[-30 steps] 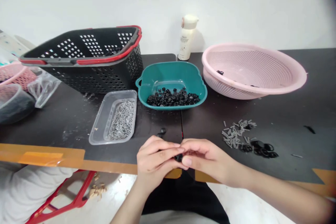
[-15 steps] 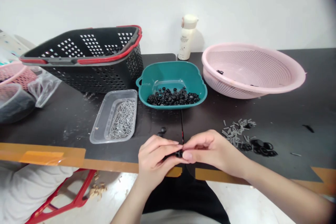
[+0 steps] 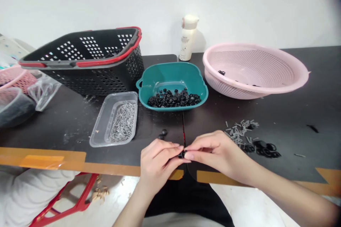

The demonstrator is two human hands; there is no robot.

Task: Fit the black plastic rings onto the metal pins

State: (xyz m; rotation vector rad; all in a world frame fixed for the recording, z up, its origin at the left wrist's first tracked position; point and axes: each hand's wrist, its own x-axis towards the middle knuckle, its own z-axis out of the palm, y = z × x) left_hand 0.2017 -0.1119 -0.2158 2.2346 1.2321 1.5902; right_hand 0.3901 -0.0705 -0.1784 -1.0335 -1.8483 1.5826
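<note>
Between both hands (image 3: 158,159) (image 3: 217,154), a black part (image 3: 181,154)

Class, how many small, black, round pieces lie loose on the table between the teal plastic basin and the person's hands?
2: one piece is nearer the basin; the other piece sits beside it, nearer the left hand. That hand may hide more.

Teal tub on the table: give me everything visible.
The teal tub is a rounded rectangle, smooth and apparently plastic, open-topped, with a holed handle at its left end. It stands upright on the dark table, between the black basket and the pink colander; whether it touches the basket is unclear. Small black parts lie heaped toward its near side. Neither the left hand nor the right hand touches it.
</note>
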